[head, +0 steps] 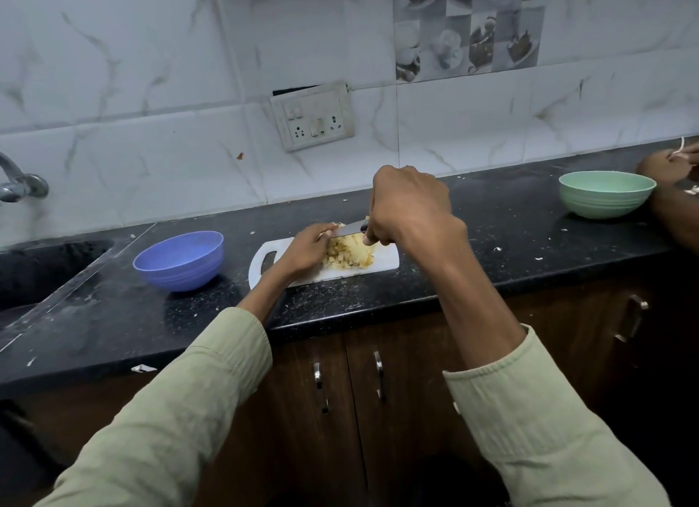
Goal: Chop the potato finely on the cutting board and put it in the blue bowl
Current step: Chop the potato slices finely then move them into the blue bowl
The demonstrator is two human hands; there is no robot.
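The potato [350, 255] lies as a heap of small yellow pieces on the white cutting board [386, 260], which sits on the black desk [491, 234] near the middle of the view. Judging by the heap, most of the chopping is done: the pieces are already small dice, though a paler lump at the far side of the pile looks less finely cut. None of it appears to be in the blue bowl [179, 259], which stands on the desk at about 9 o'clock from the board, a little apart from it, and looks empty from this angle.

The right hand [410, 207] has its grip clenched around the handle of the knife [350, 228], whose blade runs across the far edge of the heap toward 9 o'clock. The left hand [306, 249] rests at the 9 o'clock side of the pile with fingers bent over the blade's tip; whether it pinches the blade or only steadies it and the pieces I cannot tell. So what is left is likely a last few cuts, then moving the heap into the bowl.

The knife handle is hidden inside the right fist, and the blade's edge is lost in the potato. A green bowl [607, 194] stands at 3 o'clock, well apart; another person's hand [665, 166] beside it is cut off by the frame.
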